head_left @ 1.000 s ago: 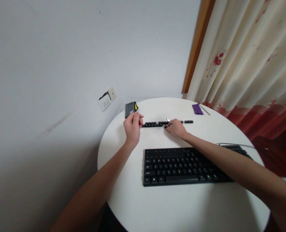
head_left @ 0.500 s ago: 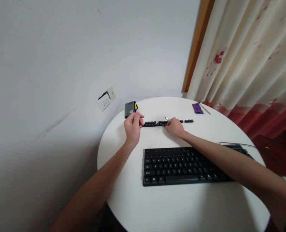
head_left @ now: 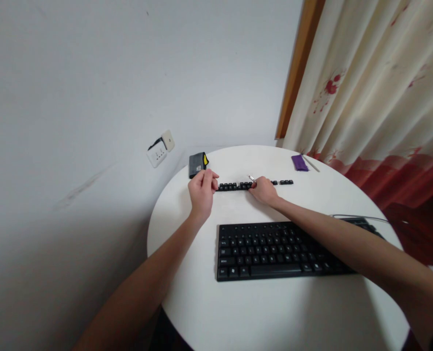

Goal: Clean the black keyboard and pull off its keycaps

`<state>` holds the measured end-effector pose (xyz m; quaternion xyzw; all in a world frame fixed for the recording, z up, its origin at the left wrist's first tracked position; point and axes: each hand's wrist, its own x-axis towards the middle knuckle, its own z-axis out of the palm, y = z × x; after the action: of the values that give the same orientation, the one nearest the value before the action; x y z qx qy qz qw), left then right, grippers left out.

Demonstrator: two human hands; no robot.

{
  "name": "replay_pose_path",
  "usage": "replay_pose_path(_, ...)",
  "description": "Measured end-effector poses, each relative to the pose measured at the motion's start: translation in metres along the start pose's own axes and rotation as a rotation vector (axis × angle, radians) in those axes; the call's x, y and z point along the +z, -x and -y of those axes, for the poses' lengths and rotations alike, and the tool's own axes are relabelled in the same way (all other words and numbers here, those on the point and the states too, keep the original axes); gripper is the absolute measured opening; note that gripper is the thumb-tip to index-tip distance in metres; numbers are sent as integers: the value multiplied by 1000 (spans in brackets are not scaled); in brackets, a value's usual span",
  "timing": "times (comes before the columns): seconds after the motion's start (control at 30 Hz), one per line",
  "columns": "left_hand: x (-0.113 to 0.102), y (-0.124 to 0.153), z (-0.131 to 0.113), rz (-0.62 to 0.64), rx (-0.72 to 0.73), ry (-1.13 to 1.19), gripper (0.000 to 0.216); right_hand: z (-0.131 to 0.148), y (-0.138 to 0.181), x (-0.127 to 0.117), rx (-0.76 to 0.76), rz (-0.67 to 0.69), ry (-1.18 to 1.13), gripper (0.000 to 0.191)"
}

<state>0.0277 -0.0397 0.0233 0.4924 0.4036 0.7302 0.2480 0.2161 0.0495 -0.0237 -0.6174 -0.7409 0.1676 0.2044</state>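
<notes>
A row of loose black keycaps (head_left: 234,185) lies across the far side of the round white table (head_left: 274,312). My left hand (head_left: 201,192) is curled at the row's left end, fingertips pinched against the first keycap. My right hand (head_left: 264,190) rests on the middle of the row, closed around a thin metal tool (head_left: 252,179) whose tip sticks out above the fingers. A few more keycaps (head_left: 285,182) continue to the right of that hand. A black keyboard (head_left: 278,249) lies nearer to me, under my right forearm.
A grey pouch with a yellow patch (head_left: 197,164) sits at the table's far left edge. A purple item (head_left: 298,163) and a thin stick (head_left: 310,164) lie at the far right. A wall socket (head_left: 160,151) is on the left wall. A curtain (head_left: 377,87) hangs at right.
Both hands have stayed at the keycap row; the right hand has shifted very slightly, and the view has drifted a little.
</notes>
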Motion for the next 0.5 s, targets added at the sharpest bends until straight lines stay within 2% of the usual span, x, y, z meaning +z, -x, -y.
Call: replay_pose_path(0.5, 0, 0, -1, 9, 29, 0, 35, 1, 1, 0, 1, 5, 4, 14)
